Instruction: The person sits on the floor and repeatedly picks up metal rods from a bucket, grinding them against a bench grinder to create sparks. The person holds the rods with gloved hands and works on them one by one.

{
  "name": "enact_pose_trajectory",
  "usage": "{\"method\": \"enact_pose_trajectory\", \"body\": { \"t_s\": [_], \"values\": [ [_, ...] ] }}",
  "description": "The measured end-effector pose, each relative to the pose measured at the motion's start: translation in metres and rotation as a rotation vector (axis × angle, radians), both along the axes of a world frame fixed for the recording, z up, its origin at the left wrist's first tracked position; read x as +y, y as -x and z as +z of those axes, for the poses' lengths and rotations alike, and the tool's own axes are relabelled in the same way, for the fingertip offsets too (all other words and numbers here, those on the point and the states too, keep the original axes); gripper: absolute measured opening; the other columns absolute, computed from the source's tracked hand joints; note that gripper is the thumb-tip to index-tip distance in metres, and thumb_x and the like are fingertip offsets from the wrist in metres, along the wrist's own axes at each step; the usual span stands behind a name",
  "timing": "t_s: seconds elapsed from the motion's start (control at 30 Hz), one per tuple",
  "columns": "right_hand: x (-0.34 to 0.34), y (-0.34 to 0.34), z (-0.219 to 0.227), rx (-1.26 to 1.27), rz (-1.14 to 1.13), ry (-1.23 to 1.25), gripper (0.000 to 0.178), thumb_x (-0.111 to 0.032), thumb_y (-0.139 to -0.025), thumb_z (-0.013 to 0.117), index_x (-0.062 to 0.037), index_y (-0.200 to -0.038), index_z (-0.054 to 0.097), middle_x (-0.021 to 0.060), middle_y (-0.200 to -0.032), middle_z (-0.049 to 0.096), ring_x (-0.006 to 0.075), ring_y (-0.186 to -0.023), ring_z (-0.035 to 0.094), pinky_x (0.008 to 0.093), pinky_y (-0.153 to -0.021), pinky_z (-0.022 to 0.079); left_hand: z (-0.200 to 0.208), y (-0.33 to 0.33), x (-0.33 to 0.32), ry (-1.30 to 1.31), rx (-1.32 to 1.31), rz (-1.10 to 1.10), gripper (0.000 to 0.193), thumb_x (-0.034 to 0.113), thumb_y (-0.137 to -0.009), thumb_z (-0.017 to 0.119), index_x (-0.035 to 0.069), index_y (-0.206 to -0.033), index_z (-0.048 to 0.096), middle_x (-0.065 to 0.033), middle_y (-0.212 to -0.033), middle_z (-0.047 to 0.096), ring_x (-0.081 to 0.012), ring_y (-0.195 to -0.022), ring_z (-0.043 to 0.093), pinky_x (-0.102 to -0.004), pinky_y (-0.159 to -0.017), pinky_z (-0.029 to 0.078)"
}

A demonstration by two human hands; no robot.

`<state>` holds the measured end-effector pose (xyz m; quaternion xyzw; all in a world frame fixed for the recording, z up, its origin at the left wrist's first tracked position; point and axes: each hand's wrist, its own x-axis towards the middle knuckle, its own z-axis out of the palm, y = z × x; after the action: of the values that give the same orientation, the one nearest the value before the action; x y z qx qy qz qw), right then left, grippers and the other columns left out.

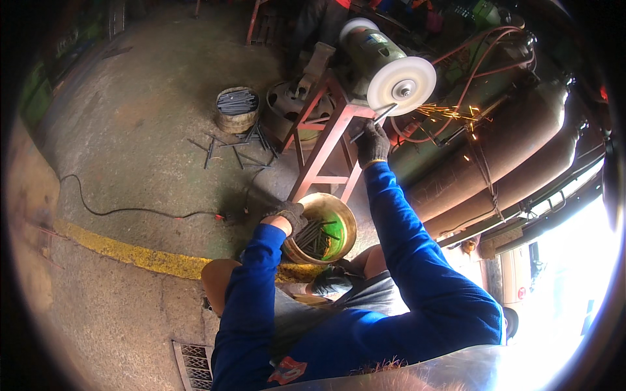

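Note:
My right hand [373,142], in a dark work glove, is closed round a short metal rod [386,113]. The rod's upper end meets the white wheel [409,73] of a bench grinder [375,52], and orange sparks [450,112] fly off to the right. My left hand [287,216], gloved too, has its fingers curled over the left rim of a round metal bucket [351,225]; its fingertips are partly hidden. Inside that bucket, green on its inner wall, lie several dark rods [314,240]. The grinder sits on a reddish steel stand [324,146].
Farther left stands a second bucket [238,122] full of rods, with loose rods [241,153] scattered on the floor beside it. Large gas cylinders [495,150] and red hoses [476,72] line the right side. A black cable [143,210] crosses the floor near a yellow line [130,253].

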<state>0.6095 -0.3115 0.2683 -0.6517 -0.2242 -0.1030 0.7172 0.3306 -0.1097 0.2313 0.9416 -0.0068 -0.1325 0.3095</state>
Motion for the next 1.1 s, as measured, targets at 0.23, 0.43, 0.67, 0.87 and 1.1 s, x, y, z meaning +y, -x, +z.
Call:
{"method": "enact_pose_trajectory", "body": {
  "t_s": [0.23,0.43,0.67,0.87,1.1],
  "values": [
    [0.035,0.048,0.032,0.377,0.180,-0.430,0.021,-0.015,-0.097,0.057,0.0005,-0.111,0.060,0.0110,-0.100,0.064,0.0248,-0.089,0.064,0.0391,-0.081,0.055,-0.012,-0.001,0.006,-0.029,0.035,0.006,0.041,0.039,-0.084,0.066,0.009,-0.112,0.066,-0.0198,-0.118,0.065,-0.0381,-0.110,0.062,-0.0454,-0.093,0.050],
    [0.039,0.048,0.033,0.327,0.326,-0.528,0.026,-0.017,-0.097,0.057,0.0043,-0.113,0.055,0.0146,-0.099,0.058,0.0292,-0.088,0.060,0.0464,-0.083,0.052,-0.007,0.002,0.006,-0.038,0.000,0.012,0.038,0.036,-0.085,0.065,0.009,-0.112,0.067,-0.0198,-0.116,0.065,-0.0375,-0.109,0.062,-0.0450,-0.092,0.050],
    [0.042,0.045,0.030,0.343,0.261,-0.478,0.022,-0.017,-0.094,0.060,0.0008,-0.107,0.059,0.0124,-0.092,0.061,0.0277,-0.085,0.064,0.0421,-0.077,0.054,0.005,0.008,0.007,-0.036,0.008,0.027,0.035,0.034,-0.086,0.064,0.009,-0.111,0.067,-0.0199,-0.115,0.066,-0.0373,-0.108,0.063,-0.0456,-0.092,0.051],
    [0.017,0.005,0.000,-0.204,-0.076,0.225,0.023,-0.015,-0.097,0.055,0.0007,-0.112,0.062,0.0109,-0.101,0.068,0.0235,-0.090,0.067,0.0362,-0.080,0.056,-0.008,0.001,0.004,-0.034,-0.002,0.032,0.036,0.034,-0.086,0.064,0.009,-0.112,0.067,-0.0199,-0.114,0.066,-0.0370,-0.108,0.063,-0.0456,-0.091,0.051],
    [0.037,0.034,0.021,0.367,-0.017,-0.229,0.020,-0.016,-0.096,0.057,0.0005,-0.106,0.063,0.0076,-0.092,0.067,0.0204,-0.082,0.066,0.0340,-0.074,0.056,-0.004,0.011,0.010,0.020,0.020,0.048,0.037,0.035,-0.086,0.065,0.009,-0.112,0.067,-0.0199,-0.115,0.066,-0.0370,-0.108,0.063,-0.0455,-0.091,0.051]
  ]
}}
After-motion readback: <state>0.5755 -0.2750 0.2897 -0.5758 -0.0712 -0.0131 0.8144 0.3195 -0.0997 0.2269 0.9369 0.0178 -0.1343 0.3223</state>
